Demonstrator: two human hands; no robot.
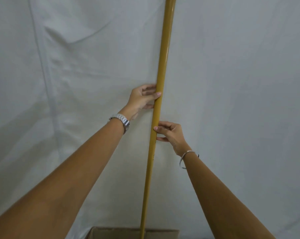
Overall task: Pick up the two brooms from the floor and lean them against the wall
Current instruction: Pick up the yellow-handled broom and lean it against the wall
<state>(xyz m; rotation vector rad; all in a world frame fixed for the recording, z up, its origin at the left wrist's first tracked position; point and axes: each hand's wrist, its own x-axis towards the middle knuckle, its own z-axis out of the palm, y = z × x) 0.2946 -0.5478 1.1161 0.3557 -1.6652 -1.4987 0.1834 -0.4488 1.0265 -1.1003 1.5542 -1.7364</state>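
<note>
The long glossy mustard-yellow broom handle [160, 100] stands almost upright before the white cloth-draped wall [232, 83]. The left hand [142, 99] pinches it lightly between thumb and fingertips; just below that hold the right hand [169, 133] pinches it likewise. Beneath both grips the handle drops past a brown cardboard box [121, 233]. This broom seems nearly placed; a second is not visible.

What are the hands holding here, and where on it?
A yellow broom handle, at mid-shaft: left hand higher, right hand just below, fingers lightly on its sides. The broom head is out of view.
</note>
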